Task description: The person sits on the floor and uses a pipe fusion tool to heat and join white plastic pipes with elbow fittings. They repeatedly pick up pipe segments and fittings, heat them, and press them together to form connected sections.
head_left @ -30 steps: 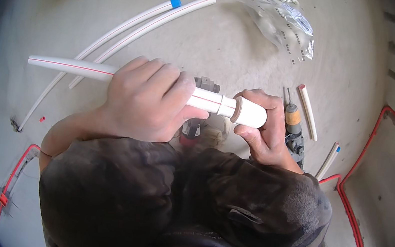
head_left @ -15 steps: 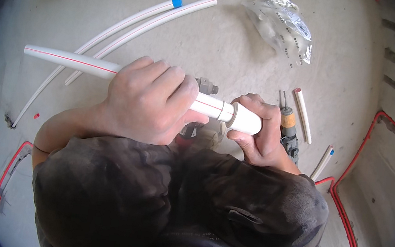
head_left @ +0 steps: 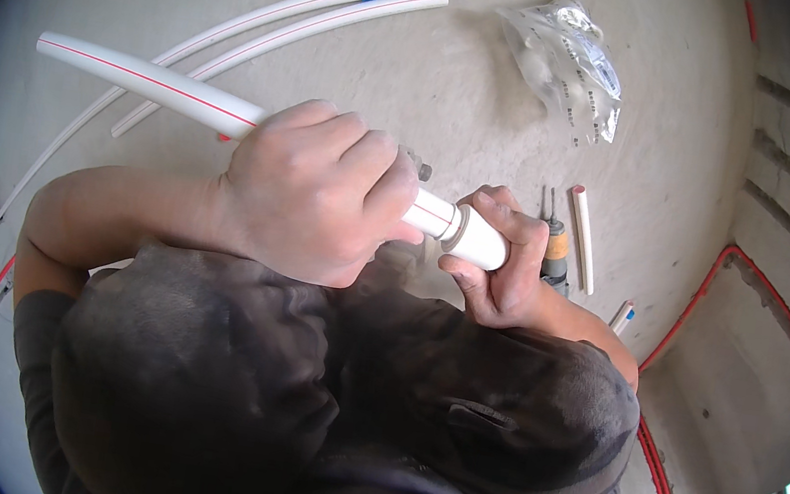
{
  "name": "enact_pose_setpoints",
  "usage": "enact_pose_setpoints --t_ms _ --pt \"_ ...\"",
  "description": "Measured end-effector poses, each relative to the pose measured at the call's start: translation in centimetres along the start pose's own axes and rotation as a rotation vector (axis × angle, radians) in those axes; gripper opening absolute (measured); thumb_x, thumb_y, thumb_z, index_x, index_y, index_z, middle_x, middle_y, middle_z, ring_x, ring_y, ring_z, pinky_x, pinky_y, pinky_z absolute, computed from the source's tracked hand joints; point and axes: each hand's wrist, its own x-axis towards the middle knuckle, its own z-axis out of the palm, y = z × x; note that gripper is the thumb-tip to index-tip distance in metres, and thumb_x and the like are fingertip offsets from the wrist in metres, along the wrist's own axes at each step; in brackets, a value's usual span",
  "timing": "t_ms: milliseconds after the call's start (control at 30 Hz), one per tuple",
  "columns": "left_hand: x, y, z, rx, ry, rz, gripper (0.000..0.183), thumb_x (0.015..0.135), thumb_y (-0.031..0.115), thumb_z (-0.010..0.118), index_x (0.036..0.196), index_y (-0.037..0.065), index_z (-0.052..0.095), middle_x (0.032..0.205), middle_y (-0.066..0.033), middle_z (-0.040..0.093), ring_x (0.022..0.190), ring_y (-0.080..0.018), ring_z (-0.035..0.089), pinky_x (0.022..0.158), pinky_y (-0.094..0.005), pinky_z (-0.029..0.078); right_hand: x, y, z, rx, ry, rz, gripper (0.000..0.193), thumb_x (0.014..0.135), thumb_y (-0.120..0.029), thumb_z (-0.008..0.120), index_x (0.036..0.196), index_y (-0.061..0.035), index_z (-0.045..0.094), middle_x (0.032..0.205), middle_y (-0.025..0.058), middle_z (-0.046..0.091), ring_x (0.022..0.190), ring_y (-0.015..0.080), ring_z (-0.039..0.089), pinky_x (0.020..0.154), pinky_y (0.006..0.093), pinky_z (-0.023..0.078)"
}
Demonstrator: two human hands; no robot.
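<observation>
My left hand (head_left: 313, 197) is wrapped round a white plastic pipe (head_left: 150, 84) with a red stripe, knuckles up. The pipe slants from the far left down toward the right, over my knees. At its right end sits a white pipe fitting (head_left: 478, 242), wider than the pipe. My right hand (head_left: 518, 254) grips that fitting between thumb and curled fingers. A thin ring or edge (head_left: 454, 221) shows on the pipe right by the fitting's mouth. How deep the pipe sits inside is hidden.
Two long white pipes (head_left: 292, 46) lie on the concrete floor, one blue-capped. A clear plastic bag (head_left: 561, 68) lies beyond my hands. Past my right hand are a power tool (head_left: 556, 250) with an orange band and short pipe pieces (head_left: 582, 241). Red conduit (head_left: 701, 300) runs along the wall.
The pipe's far left end has risen, and the gap between its ring and the fitting looks narrower. My left elbow has moved outward. Both hands keep their grips.
</observation>
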Motion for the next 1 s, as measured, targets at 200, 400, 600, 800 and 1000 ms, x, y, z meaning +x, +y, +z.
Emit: enact_pose_setpoints --t_ms 200,400,600,800,1000 --pt "-0.3 0.0 0.4 0.017 0.035 0.029 0.030 0.078 0.026 0.071 0.084 -0.002 0.063 0.070 -0.0088 0.051 0.056 -0.0226 0.050 0.052 -0.0358 0.036 0.7 -0.1 0.2 -0.019 -0.014 -0.048 0.067 0.098 -0.012 0.073 0.145 0.0040 0.027 0.107 0.0229 0.056 0.090 0.0263 0.059 0.077 0.0409 0.049" --pt "-0.2 0.1 0.4 0.041 0.041 0.015 0.027 0.078 0.024 0.070 0.083 -0.001 0.063 0.070 -0.0086 0.051 0.056 -0.0220 0.050 0.052 -0.0348 0.035 0.6 0.3 0.3 -0.020 0.007 -0.058 0.066 0.100 -0.015 0.072 0.144 0.0057 0.026 0.106 0.0236 0.056 0.089 0.0257 0.059 0.076 0.0402 0.049" --pt "-0.1 0.1 0.7 0.075 0.064 0.051 0.026 0.080 0.025 0.068 0.082 0.000 0.063 0.068 -0.0077 0.051 0.055 -0.0205 0.049 0.052 -0.0340 0.034 0.6 0.3 0.5 -0.024 0.015 -0.053 0.066 0.101 -0.016 0.071 0.143 0.0073 0.026 0.106 0.0243 0.056 0.089 0.0249 0.059 0.075 0.0395 0.049" --pt "-0.1 0.2 0.2 0.098 0.021 0.068 0.027 0.081 0.026 0.067 0.080 0.000 0.063 0.068 -0.0071 0.052 0.056 -0.0200 0.050 0.052 -0.0333 0.034 0.7 0.2 0.8 -0.046 0.012 -0.065 0.064 0.101 -0.016 0.070 0.143 0.0074 0.027 0.106 0.0249 0.056 0.088 0.0242 0.058 0.075 0.0389 0.048" --pt "2.5 0.4 -1.9 0.192 -0.187 0.108 0.030 0.079 0.028 0.071 0.083 -0.001 0.066 0.071 -0.0093 0.056 0.062 -0.0212 0.054 0.057 -0.0336 0.039 0.8 1.2 1.9 0.050 0.246 -0.081 0.053 0.102 -0.019 0.068 0.138 0.0048 0.036 0.108 0.0185 0.061 0.087 0.0243 0.056 0.076 0.0395 0.049"
